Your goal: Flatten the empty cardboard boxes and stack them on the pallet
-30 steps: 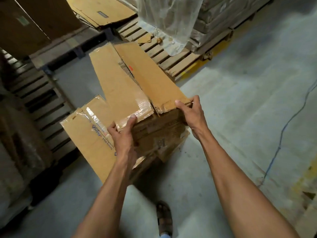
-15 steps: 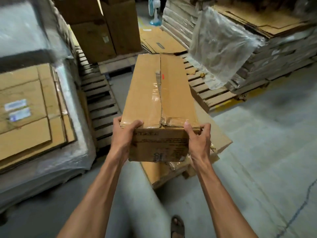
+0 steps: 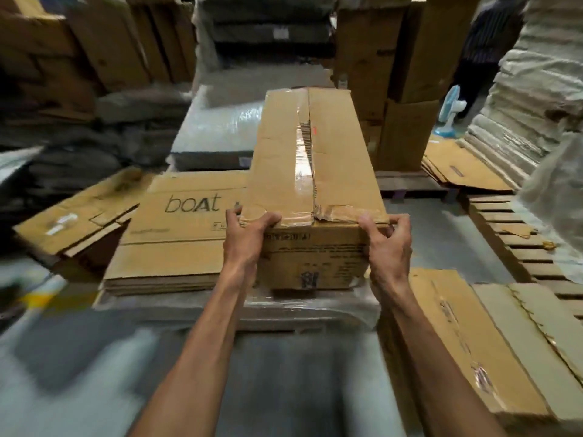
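Note:
I hold a long brown cardboard box (image 3: 284, 159) level in front of me, its top flaps closed with torn clear tape along the seam. My left hand (image 3: 244, 238) grips its near left corner, thumb on top. My right hand (image 3: 386, 244) grips the near right corner the same way. The box hangs above a plastic-wrapped stack (image 3: 284, 307) that bears flattened boxes, the top one (image 3: 176, 234) printed "boat". An opened-out box (image 3: 492, 342) lies on the floor at the lower right.
A bare wooden pallet (image 3: 517, 247) lies at the right. Tall stacks of cardboard and wrapped bundles (image 3: 220, 127) fill the back. A person (image 3: 485, 42) stands far right beside a small blue fan (image 3: 449, 111). Grey concrete floor (image 3: 284, 389) lies below my arms.
I have turned left with the box, from the wooden pallets to the wrapped stack with the "boat" cardboard. Both hands have kept their grip on the near end.

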{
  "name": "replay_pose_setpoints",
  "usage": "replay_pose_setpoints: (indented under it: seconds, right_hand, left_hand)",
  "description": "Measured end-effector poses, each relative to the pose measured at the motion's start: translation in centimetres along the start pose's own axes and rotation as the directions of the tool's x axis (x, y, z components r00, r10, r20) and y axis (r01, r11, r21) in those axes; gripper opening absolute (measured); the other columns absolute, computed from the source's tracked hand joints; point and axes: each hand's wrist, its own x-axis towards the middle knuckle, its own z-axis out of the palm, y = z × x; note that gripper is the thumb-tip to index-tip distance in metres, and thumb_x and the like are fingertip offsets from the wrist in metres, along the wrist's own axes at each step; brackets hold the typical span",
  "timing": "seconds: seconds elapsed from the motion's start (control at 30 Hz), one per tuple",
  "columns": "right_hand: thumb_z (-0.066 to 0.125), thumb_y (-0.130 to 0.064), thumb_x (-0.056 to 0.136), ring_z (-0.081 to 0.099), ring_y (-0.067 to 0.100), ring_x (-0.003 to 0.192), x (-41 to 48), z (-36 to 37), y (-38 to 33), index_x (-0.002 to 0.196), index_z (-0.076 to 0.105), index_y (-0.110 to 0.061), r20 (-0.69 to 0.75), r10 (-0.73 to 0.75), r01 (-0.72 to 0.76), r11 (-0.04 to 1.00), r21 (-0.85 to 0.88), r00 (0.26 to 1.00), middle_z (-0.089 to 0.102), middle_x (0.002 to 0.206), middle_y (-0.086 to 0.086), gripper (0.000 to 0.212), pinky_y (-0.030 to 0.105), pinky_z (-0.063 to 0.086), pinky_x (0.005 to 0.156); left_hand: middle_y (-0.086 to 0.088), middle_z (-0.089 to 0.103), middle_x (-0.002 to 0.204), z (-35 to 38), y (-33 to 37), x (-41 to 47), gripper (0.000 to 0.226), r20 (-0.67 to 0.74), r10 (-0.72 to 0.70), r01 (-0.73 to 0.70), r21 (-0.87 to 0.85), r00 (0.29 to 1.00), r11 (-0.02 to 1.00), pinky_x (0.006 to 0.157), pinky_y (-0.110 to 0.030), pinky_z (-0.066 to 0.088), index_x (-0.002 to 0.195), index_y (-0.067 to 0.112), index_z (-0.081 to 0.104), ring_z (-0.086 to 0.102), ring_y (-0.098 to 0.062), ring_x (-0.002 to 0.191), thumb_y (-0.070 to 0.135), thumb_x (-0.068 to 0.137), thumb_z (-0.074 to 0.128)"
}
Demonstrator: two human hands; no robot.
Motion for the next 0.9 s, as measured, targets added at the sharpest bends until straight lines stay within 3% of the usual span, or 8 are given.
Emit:
replay_pose_setpoints:
  seconds: [0.1, 0.3, 0.47, 0.57, 0.63, 0.7, 0.8, 0.9]
  right_hand:
    - [0.066, -0.036, 0.098, 0.068, -0.006, 0.079, -1.3, 6.5, -0.1, 0.118, 0.045, -0.012, 0.106, -0.010, 0.008, 1.000, 0.018, 0.994, 0.065, 0.100, -0.001, 0.038, 0.015, 0.053, 0.055]
    - [0.065, -0.039, 0.098, 0.067, 0.011, 0.082, -1.2, 13.7, 1.7, 0.112, 0.044, -0.013, 0.176, 0.001, 0.002, 1.000, -0.014, 0.984, 0.066, 0.097, 0.004, 0.036, 0.017, 0.052, 0.053]
    - [0.067, -0.043, 0.095, 0.069, 0.015, 0.086, 0.1, 16.3, 4.7, 0.112, 0.046, -0.015, 0.234, 0.071, -0.059, 0.997, -0.059, 0.970, 0.067, 0.099, 0.003, 0.039, 0.026, 0.057, 0.064]
    - [0.058, -0.039, 0.102, 0.070, 0.006, 0.090, -0.6, 16.3, 8.4, 0.118, 0.051, -0.019, 0.210, 0.149, -0.174, 0.979, 0.107, 0.966, 0.068, 0.107, -0.005, 0.027, 0.028, 0.059, 0.073]
    - [0.053, -0.029, 0.105, 0.069, 0.006, 0.085, -1.3, 16.2, 11.6, 0.116, 0.051, -0.011, 0.102, 0.276, -0.291, 0.934, 0.205, 0.956, 0.064, 0.103, -0.005, 0.020, 0.026, 0.057, 0.070]
    - [0.069, -0.026, 0.091, 0.063, 0.007, 0.068, -2.5, 16.6, 15.6, 0.107, 0.051, -0.012, 0.140, 0.517, -0.534, 0.793, 0.293, 0.845, 0.058, 0.089, -0.002, 0.027, 0.024, 0.053, 0.057]
    - [0.092, -0.035, 0.062, 0.045, 0.011, 0.045, -3.8, 18.8, 20.5, 0.092, 0.054, -0.018, 0.440, 0.634, -0.772, 0.513, 0.375, 0.636, 0.045, 0.060, -0.004, 0.052, 0.025, 0.039, 0.043]
    - [0.076, -0.054, 0.079, 0.062, 0.028, 0.077, -4.4, 21.7, 17.9, 0.095, 0.072, -0.013, 0.459, 0.627, -0.773, 0.441, 0.457, 0.629, 0.066, 0.085, 0.016, 0.044, 0.047, 0.049, 0.084]
  left_hand:
    - [-0.002, 0.063, 0.113, -5.9, 0.4, 2.4, 0.063, -0.087, -0.012, 0.009, -0.041, 0.996, 0.999, 0.086, -0.050, 0.054, 0.129, 0.029, 0.038, 0.061, -0.019, 0.101, 0.035, 0.083, 0.080]
    - [0.004, 0.055, 0.103, -11.3, -0.4, 6.9, 0.064, -0.123, -0.033, 0.029, -0.035, 0.992, 0.999, 0.084, -0.052, 0.054, 0.126, 0.034, 0.031, 0.055, -0.013, 0.096, 0.033, 0.084, 0.079]
    - [-0.005, 0.058, 0.118, -12.2, -3.0, 10.8, 0.066, -0.137, -0.102, 0.098, -0.038, 0.985, 0.994, 0.084, -0.052, 0.050, 0.133, 0.035, 0.034, 0.054, -0.015, 0.099, 0.034, 0.083, 0.078]
    - [-0.008, 0.051, 0.130, -12.5, -5.7, 11.6, 0.078, -0.180, -0.158, 0.158, -0.013, 0.971, 0.987, 0.089, -0.049, 0.050, 0.145, 0.033, 0.032, 0.053, -0.017, 0.103, 0.041, 0.083, 0.078]
    - [-0.007, 0.050, 0.135, -12.0, -6.4, 11.7, 0.073, -0.332, -0.006, 0.053, 0.133, 0.943, 0.990, 0.092, -0.042, 0.047, 0.143, 0.030, 0.037, 0.053, -0.024, 0.113, 0.042, 0.084, 0.078]
    - [-0.004, 0.050, 0.143, -10.6, -6.3, 11.8, 0.064, -0.407, 0.335, -0.158, 0.410, 0.850, 0.898, 0.109, -0.050, 0.040, 0.141, 0.027, 0.039, 0.049, -0.025, 0.128, 0.036, 0.088, 0.074]
    - [-0.001, 0.044, 0.154, -7.9, -6.4, 11.7, 0.058, -0.044, 0.670, -0.462, 0.691, 0.741, 0.556, 0.123, -0.057, 0.010, 0.147, 0.026, 0.039, 0.036, -0.022, 0.146, 0.041, 0.095, 0.060]
    - [0.004, 0.031, 0.164, -6.5, -6.6, 12.1, 0.061, 0.283, 0.641, -0.604, 0.712, 0.714, 0.359, 0.123, -0.058, 0.004, 0.154, 0.030, 0.032, 0.022, -0.017, 0.154, 0.051, 0.099, 0.047]
